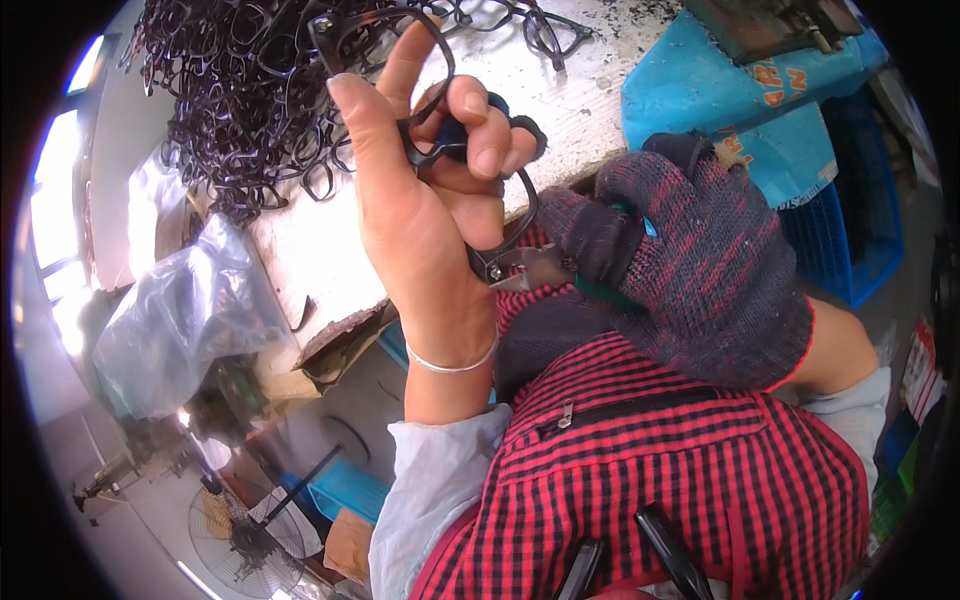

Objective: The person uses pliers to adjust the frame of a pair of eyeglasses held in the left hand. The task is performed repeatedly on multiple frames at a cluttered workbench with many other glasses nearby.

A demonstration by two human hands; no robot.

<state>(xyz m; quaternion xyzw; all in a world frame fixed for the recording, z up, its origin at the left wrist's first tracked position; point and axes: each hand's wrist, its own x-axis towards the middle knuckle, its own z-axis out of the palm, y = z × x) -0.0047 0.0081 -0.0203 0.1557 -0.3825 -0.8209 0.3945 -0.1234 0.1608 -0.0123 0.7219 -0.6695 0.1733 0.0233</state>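
Observation:
My bare left hand is closed on a black eyeglass frame, its fingers around the bridge area. Dark wraps or pads show around some of those fingers. One rim of the frame points up past my index finger, and the other runs down toward my right hand. In a dark grey and red knitted glove, my right hand grips a pair of metal nippers. The jaws meet the lower end corner of the frame; whether they bite into it I cannot tell. The nippers' handles are mostly hidden in the glove.
A heap of black eyeglass frames covers the back left of the worn white table. Blue printed sheeting lies at the right, above a blue crate. Clear plastic bag hangs left; a fan stands below.

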